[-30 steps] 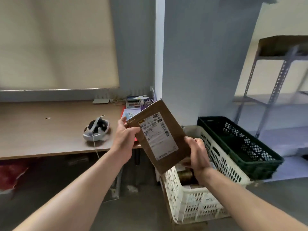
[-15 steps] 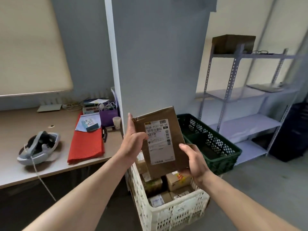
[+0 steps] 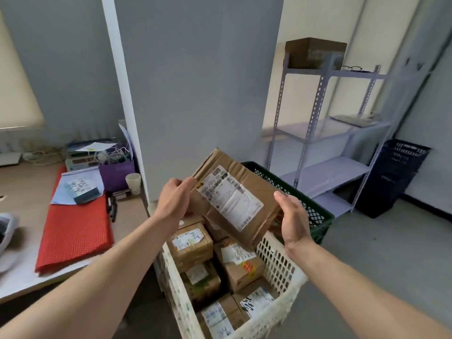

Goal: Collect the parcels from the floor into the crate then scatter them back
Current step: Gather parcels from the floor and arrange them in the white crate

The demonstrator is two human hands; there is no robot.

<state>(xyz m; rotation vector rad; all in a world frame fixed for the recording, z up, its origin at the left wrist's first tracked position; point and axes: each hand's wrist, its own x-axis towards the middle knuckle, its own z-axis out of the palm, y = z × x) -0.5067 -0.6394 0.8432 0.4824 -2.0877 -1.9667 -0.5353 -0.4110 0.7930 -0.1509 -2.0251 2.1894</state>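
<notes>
Far to the left of the hands, the counter (image 3: pixel 22 189) carries a red mat (image 3: pixel 73 231) with a pale blue sheet (image 3: pixel 83 176) and a small teal book (image 3: pixel 84 192) on its far end. Nearer the left hand (image 3: pixel 175 203), a purple box (image 3: pixel 117 173) full of white cords and a paper cup (image 3: pixel 133 182) stand beside the grey pillar (image 3: pixel 195 81).

The left hand grips the upper left edge of the held parcel (image 3: pixel 234 199), its fingers curled over the cardboard. This flat brown carton, creased, with its white shipping label facing up, is tilted so that its far end sits higher, and it hangs in the air between the two hands. Directly below both hands sits the white crate (image 3: pixel 276 263) on the floor (image 3: pixel 391 253), packed with labelled brown parcels (image 3: pixel 190 243) lying close together.

The right hand (image 3: pixel 292 220) cups the parcel's lower right end, palm turned inward and thumb up beside the cardboard; its fingers are hidden behind the carton.

Just behind the right hand is a dark green crate (image 3: pixel 318 216), touching or nearly touching the white one. Beyond it, to the right, stands a grey metal shelf (image 3: pixel 325 133) with a brown box (image 3: pixel 314 53) and a pair of glasses (image 3: pixel 351 68) on its top level. A dark blue basket (image 3: pixel 391 177) stands furthest right, against the wall
</notes>
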